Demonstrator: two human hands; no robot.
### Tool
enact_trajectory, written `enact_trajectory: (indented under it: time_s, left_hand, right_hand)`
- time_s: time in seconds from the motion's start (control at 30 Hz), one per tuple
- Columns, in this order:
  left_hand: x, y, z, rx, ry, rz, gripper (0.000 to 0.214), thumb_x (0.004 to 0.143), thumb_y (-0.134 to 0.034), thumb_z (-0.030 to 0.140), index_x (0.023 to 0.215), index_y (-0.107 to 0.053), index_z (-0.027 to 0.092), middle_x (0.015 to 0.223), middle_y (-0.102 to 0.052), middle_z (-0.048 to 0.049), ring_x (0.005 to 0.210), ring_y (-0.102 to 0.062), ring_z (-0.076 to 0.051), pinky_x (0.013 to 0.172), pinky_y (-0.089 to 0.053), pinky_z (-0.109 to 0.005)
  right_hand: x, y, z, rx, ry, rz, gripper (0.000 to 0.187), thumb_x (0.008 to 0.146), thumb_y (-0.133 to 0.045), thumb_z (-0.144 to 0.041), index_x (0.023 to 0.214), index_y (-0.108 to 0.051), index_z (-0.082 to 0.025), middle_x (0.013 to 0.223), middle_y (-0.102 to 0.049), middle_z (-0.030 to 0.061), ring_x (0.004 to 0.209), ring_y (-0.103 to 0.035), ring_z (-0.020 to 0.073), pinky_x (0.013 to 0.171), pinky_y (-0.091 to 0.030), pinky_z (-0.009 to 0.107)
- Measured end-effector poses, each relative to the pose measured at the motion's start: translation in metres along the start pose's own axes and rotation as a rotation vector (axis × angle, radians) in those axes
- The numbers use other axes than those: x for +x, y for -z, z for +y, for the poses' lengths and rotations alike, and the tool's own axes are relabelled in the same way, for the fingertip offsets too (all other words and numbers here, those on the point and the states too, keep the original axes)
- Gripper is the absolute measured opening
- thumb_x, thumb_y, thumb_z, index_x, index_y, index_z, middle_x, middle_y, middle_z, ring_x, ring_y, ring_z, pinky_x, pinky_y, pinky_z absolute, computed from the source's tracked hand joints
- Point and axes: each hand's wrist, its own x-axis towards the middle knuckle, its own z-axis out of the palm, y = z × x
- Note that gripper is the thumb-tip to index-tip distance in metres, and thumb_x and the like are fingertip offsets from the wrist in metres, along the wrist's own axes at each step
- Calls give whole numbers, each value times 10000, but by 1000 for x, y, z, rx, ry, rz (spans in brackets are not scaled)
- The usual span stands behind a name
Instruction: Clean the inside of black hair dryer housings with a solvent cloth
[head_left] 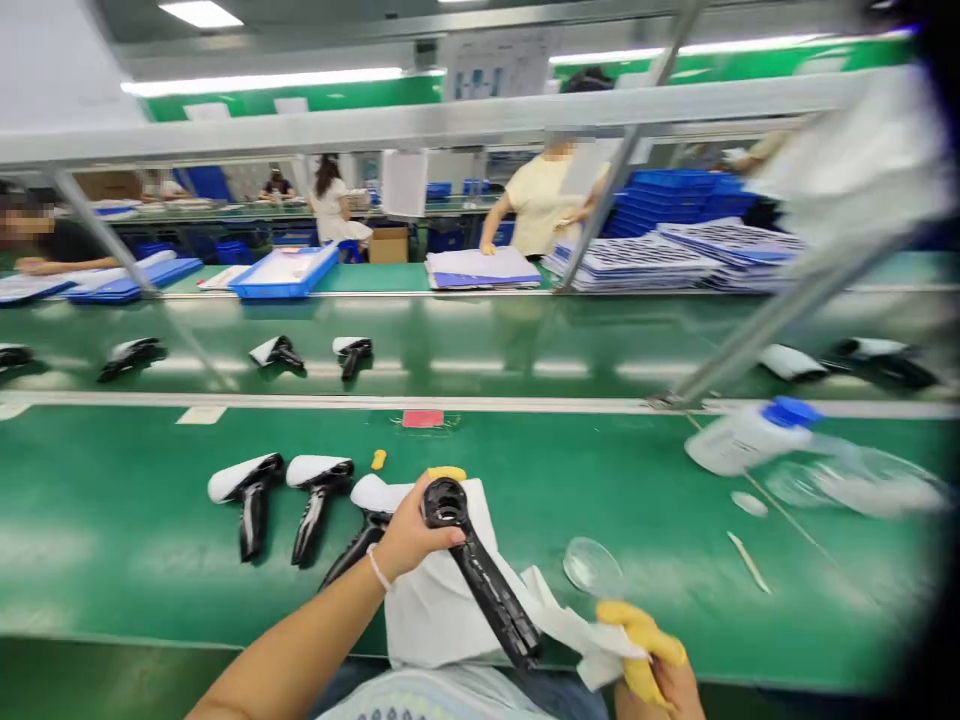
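Note:
My left hand (409, 535) is closed around the round head of a black handle-shaped plastic part (480, 575), which slants down to the right over a white cloth (439, 610). My right hand (656, 665), with yellow finger covers, pinches the corner of that white cloth at the lower right. Three similar black parts with white caps (247, 490) (319, 490) (367, 520) lie in a row on the green table (150, 540) to the left. A small yellow finger cover (379, 459) lies just beyond them.
A white bottle with a blue cap (750, 435) lies on its side at the right, near a clear round dish (592, 565) and a thin stick (748, 562). Several more parts ride the green conveyor (480, 350) beyond. Other people work past it among blue trays (285, 272).

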Motion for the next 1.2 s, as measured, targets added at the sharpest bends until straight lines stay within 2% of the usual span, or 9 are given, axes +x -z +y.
enact_trajectory:
  time_s: [0.07,0.1,0.2,0.33,0.5,0.7,0.87,1.07,1.2]
  left_hand:
    - [-12,-9,-6,24,23,-28,785,461,-779,657,1116,-568,279,1133,-629,-97,1110,-562,-389,1003,-452,-524]
    - [-16,-12,-9,24,37,-69,724,552,-749,618,1147,-551,256,1178,-612,-113,1148,-541,-396,1033,-421,-543]
    - [-13,-17,-19,195,102,-31,695,577,-730,578,1132,-552,199,1136,-639,-98,1102,-575,-392,1018,-436,-553]
    - [3,-31,-34,239,76,-108,661,622,-686,604,1157,-543,244,1197,-610,-69,1125,-559,-362,1057,-367,-576]
    - [2,-47,-46,213,78,-91,677,657,-644,639,1182,-503,234,1212,-584,-101,1168,-528,-369,1073,-327,-592]
    - [5,-42,-75,204,2,-100,701,629,-703,594,1185,-485,225,1172,-603,-111,1151,-547,-368,1033,-388,-590]
    - [4,-40,-76,176,-99,-138,646,677,-713,535,1191,-480,221,1163,-597,-108,1121,-571,-351,992,-442,-558]
    - [-1,-45,-70,103,-198,-159,643,675,-752,495,1175,-491,185,1108,-614,-119,1058,-610,-287,952,-482,-476]
    - [-4,-48,-67,81,-180,-181,627,681,-765,417,1193,-476,197,1095,-617,-101,1026,-622,-252,915,-502,-427]
  right_hand:
    - [-3,2,-12,224,67,80,127,798,-573,-524,842,-549,-407,986,-568,112,946,-586,286,680,-428,459]
    - [-3,1,-20,310,129,116,151,796,-598,-510,826,-550,-371,905,-577,86,916,-595,267,699,-442,436]
    - [4,-2,-40,488,222,85,258,741,-673,-476,774,-506,-281,685,-536,6,701,-576,201,610,-464,348]
    - [12,-1,-39,393,230,174,384,746,-628,-588,732,-455,-246,535,-404,-61,462,-409,108,449,-361,236]
    - [5,1,-36,342,194,101,346,784,-620,-562,847,-514,-238,563,-384,-73,436,-300,60,434,-265,195]
    - [7,1,-49,191,177,7,250,848,-584,-459,916,-527,-225,707,-451,-37,569,-370,88,545,-327,233]
    - [14,-18,-53,-81,203,-105,180,897,-481,-380,962,-547,-225,776,-518,-15,667,-455,112,635,-385,257]
    - [20,-41,-75,-333,459,-274,134,929,-457,-285,976,-567,-224,823,-586,13,730,-526,135,658,-424,269]
    - [28,-58,-87,-511,606,-274,144,920,-442,-190,947,-583,-204,779,-584,22,707,-509,145,608,-405,267]
